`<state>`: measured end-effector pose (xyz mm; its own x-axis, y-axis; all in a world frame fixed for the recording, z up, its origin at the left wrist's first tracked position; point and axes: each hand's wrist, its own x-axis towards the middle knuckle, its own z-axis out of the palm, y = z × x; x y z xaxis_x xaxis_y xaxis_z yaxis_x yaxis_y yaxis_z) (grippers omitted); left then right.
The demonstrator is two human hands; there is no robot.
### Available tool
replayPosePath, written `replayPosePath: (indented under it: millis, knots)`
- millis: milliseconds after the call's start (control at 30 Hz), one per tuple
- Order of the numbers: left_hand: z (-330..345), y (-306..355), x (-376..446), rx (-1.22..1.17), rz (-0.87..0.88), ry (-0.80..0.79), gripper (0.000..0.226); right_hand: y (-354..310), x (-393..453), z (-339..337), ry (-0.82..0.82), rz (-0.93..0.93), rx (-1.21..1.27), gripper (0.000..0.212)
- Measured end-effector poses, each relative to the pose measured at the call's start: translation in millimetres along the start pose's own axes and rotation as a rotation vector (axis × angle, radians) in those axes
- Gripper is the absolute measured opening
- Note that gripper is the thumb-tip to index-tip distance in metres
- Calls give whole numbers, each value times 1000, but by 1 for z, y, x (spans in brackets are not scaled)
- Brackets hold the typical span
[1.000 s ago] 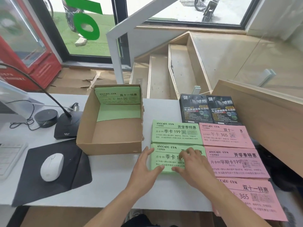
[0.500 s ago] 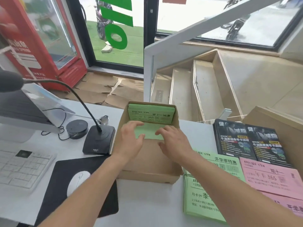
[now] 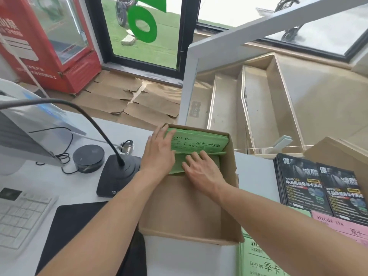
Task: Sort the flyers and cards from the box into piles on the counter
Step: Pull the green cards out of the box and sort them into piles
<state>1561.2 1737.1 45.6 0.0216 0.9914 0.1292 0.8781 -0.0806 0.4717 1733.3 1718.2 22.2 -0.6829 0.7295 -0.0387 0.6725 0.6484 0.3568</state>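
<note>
An open cardboard box sits on the white counter. A stack of green flyers leans against its far wall. My left hand grips the stack's left edge, fingers wrapped around it. My right hand lies flat on green sheets low in the box, fingers spread. Right of the box lie sorted piles: black flyers, a pink pile and a green pile.
A desk microphone with a gooseneck stands just left of the box, beside a round black puck. A keyboard and black mouse pad lie at the near left. A wooden ledge rises at the right.
My hands left the green pile on the counter and reached into the box. The left hand has taken hold of the leaning green stack; the right now presses on the sheets below it.
</note>
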Motion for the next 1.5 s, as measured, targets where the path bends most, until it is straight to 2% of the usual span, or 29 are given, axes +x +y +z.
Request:
replayPosePath:
  millis: [100,233,333,500,700,800,933,1067,1200,1267,1367,1433,1500]
  knots:
    - [1,-1,1,-34,-36,1,64,1,3,3,86,39,-33,22]
    - [3,-3,0,41,12,6,65,10,10,0,221,171,41,19]
    - [4,-5,-1,96,37,27,73,18,13,-4,323,280,163,41]
    - [5,-4,-3,164,49,37,78,32,9,-12,157,420,249,91]
    - [3,-1,-5,153,52,-17,86,29,3,-2,107,446,258,110]
    - [3,-1,-4,171,58,-44,87,30,5,-1,123,431,260,105]
    - [3,-3,-3,188,61,-47,77,30,5,2,153,411,249,83]
    - [5,-2,-4,136,34,2,64,37,13,2,214,503,278,76]
    - [4,-3,-4,136,41,-11,69,44,19,0,195,513,280,67]
    - [2,-3,-6,135,39,-13,75,44,19,-4,139,488,276,61]
    - [0,-2,-7,113,42,-2,77,36,15,-2,-75,371,347,55]
    - [-1,-2,-6,86,30,8,76,30,11,2,-224,290,395,64]
    - [-2,-1,-6,72,23,11,75,25,10,5,-279,235,370,68]
